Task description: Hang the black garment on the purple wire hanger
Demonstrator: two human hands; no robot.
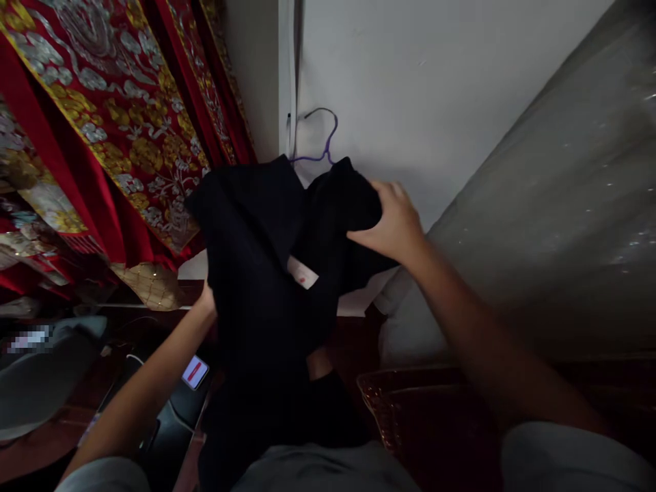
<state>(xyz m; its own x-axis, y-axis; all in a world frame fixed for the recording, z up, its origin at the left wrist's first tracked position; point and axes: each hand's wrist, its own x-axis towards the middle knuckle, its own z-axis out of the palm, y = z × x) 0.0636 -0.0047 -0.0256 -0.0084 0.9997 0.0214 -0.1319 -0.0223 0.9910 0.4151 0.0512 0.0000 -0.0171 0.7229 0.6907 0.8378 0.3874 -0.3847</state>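
A dark shirt (256,273) hangs spread in front of me on a purple wire hanger (326,147), whose hook sticks up above the collar. From the front opening a small white tag (303,272) with a reddish mark pokes out. My right hand (392,222) grips the shirt at its right shoulder, thumb in front and fingers over the top edge. At the shirt's lower left side, my left hand (209,301) goes behind the cloth; its fingers are hidden.
Red embroidered cloths (128,123) hang at the left, against a white wall (410,82). A greyish translucent covering (538,225) slopes down on the right. Below are a lit phone (195,372) on a dark surface and a dark red basket-like rim (384,410).
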